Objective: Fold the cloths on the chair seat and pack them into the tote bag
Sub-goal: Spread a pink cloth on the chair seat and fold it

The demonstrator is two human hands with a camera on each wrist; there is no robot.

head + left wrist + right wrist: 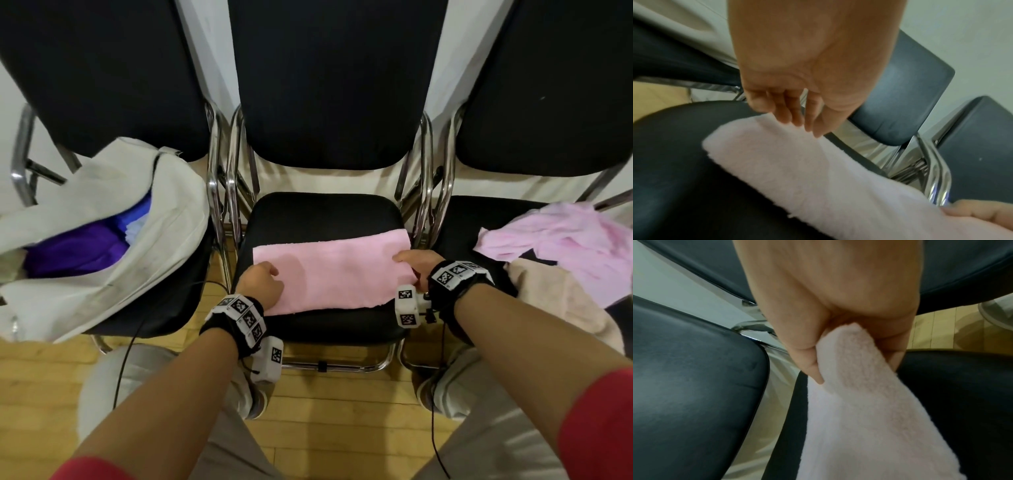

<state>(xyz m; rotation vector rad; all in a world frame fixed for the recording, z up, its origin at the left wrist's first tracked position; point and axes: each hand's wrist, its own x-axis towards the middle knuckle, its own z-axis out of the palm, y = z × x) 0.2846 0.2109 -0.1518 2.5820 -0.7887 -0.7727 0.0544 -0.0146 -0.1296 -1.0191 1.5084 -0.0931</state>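
Note:
A pink cloth (332,270) lies folded into a flat strip across the middle chair seat (325,212). My left hand (262,282) is at the cloth's left end. In the left wrist view its fingers (797,116) hang relaxed, with the tips at the far edge of the cloth (818,178) and nothing gripped. My right hand (414,263) holds the right end. The right wrist view shows thumb and fingers (856,353) pinching the doubled edge of the cloth (859,418). The off-white tote bag (102,192) lies open on the left chair.
Purple and blue cloths (78,250) lie inside the tote. On the right chair are a crumpled pink cloth (561,240) and a beige cloth (555,301). Chrome chair frames (219,192) stand between the seats. Below is a wooden floor (325,428).

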